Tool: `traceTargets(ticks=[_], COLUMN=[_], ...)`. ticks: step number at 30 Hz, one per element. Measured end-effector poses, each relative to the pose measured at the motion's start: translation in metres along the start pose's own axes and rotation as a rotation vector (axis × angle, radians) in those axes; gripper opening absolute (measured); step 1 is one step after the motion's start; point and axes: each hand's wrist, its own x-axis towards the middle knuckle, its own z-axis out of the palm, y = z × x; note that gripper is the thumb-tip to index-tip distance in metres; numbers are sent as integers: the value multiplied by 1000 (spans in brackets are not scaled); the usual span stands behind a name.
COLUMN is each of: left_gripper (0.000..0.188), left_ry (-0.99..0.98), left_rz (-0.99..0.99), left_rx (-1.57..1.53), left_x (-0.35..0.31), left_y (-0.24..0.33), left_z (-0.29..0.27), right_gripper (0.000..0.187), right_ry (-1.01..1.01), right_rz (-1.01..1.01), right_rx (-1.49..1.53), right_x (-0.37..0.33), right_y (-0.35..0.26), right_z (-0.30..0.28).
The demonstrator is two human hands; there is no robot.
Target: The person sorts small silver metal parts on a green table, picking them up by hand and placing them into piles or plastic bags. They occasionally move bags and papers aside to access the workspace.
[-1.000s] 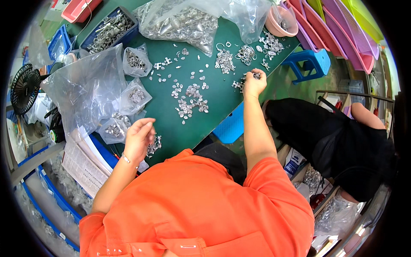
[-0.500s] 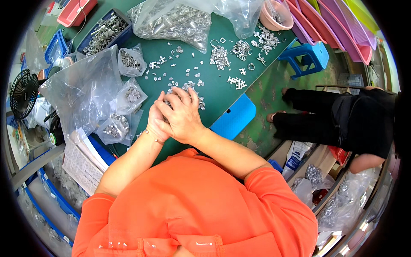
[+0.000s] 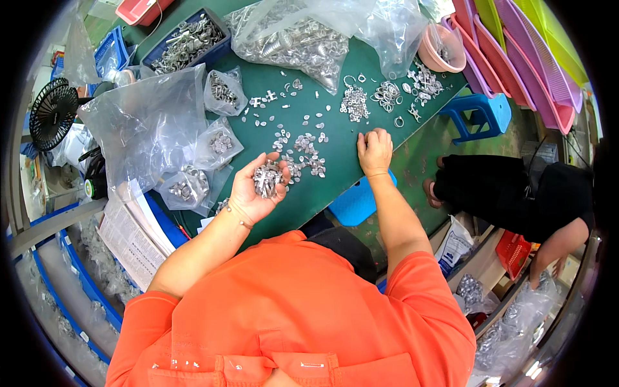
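Observation:
My left hand (image 3: 253,193) is turned palm up above the green table, fingers curled around a heap of small silver metal pieces (image 3: 267,179). To the right, my right hand (image 3: 375,153) rests on the tabletop near its edge, fingers curled under; what lies beneath them is hidden. Small leaf-shaped metal pieces (image 3: 308,143) are scattered just beyond my left hand. Past my right hand lie a pile of little metal parts (image 3: 354,103), a pile of rings (image 3: 386,95) and a cluster of cross-like castings (image 3: 425,85).
Clear bags of metal parts (image 3: 219,143) line the left side. A blue bin (image 3: 187,42) and a large bag (image 3: 293,42) stand at the back. A pink bowl (image 3: 442,49), blue stool (image 3: 477,116) and stacked baskets (image 3: 516,51) are at right, where another person (image 3: 516,187) bends.
My hands, together before, have parted. The left now shows its heap of metal pieces; the right has moved right, onto the spot where a small group of cross-like pieces lay. The view has shifted.

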Motion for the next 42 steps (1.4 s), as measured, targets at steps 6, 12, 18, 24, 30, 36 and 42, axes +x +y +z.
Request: traceTargets(ticks=[6,12,18,24,30,36,42], left_gripper=[25,30,24,27,24,22,21], left_ry=[-7,46,-552,-385,-292,-351,-390], left_rz=[8,12,267,284,237,324,334], left_rx=[57,63,222,-59,-236,-290,-363], left_x=[4,16,4,-10,-74,-111,-131], left_y=[-2,-10,-17,-4,16,18,15], left_z=[-1,-12,-7,-5,13,4,-4], right_gripper=[19,10,20,13,19,21,28], right_ry=[163,121,-143,43,461,602,650], right_rz=[73,-48,-519,-706,-935,-1007,-1010], right_rx=[276,952,599,739,683,482,144], right_x=[14,22,3,59,182,296,380], right_y=[-5,-162,-229,-250,-289,-361,-445], right_z=[-5,-59,-79,-131,-240,-307,-298])
